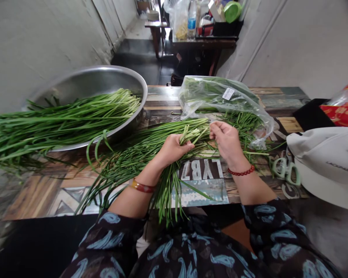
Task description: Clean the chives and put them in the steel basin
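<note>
My left hand is closed around a small bunch of green chives, whose pale ends point up and right while the leaves hang over the table's front edge. Just right of those pale ends, my right hand is pinched, with thumb and fingertips together; what it holds, if anything, is too small to tell. Beneath and behind my left hand lies a loose pile of chives. A clear plastic bag with more greens lies behind my right hand.
On the left, a large metal basin holds a thick bundle of chives overhanging its rim. Scissors with pale green handles and a white cap lie right. A bottle stands on a table behind.
</note>
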A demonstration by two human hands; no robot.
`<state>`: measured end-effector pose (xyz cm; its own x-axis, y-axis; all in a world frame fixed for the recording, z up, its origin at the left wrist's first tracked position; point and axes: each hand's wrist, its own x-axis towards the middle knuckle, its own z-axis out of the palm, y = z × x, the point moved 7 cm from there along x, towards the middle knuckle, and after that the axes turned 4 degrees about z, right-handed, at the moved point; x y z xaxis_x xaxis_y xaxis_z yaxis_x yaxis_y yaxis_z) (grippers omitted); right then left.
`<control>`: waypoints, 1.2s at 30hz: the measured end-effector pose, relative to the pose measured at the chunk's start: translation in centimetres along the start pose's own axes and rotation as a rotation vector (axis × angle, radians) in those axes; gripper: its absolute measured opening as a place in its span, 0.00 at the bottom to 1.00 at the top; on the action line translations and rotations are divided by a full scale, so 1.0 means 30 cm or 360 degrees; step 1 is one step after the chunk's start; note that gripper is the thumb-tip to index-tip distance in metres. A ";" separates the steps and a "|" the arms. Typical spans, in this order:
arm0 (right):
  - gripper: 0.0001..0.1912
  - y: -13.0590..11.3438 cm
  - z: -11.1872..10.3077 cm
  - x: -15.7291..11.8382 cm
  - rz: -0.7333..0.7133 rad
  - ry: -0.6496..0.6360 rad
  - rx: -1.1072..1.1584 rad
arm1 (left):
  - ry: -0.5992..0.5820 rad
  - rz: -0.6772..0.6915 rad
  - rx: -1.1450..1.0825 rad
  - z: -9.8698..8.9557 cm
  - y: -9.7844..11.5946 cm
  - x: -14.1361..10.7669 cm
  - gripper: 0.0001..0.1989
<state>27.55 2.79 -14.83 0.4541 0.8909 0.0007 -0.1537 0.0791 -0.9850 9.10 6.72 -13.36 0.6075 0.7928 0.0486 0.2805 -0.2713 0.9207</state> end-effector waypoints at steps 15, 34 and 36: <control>0.16 0.034 0.081 -0.042 0.0188 -0.0410 -0.0207 | -0.0034 0.0072 0.0059 0.010 0.011 0.001 0.14; 0.15 0.022 0.067 -0.037 0.0123 -0.0405 -0.0267 | -0.0045 0.0103 0.0102 0.013 0.010 0.003 0.15; 0.16 0.013 0.057 -0.036 0.0134 -0.0370 -0.0244 | -0.0049 0.0096 0.0096 0.012 0.010 0.003 0.14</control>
<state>25.48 2.62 -14.92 0.2292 0.9715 -0.0599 -0.0397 -0.0521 -0.9978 9.50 6.50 -13.22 0.6468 0.7573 0.0906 0.2862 -0.3511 0.8915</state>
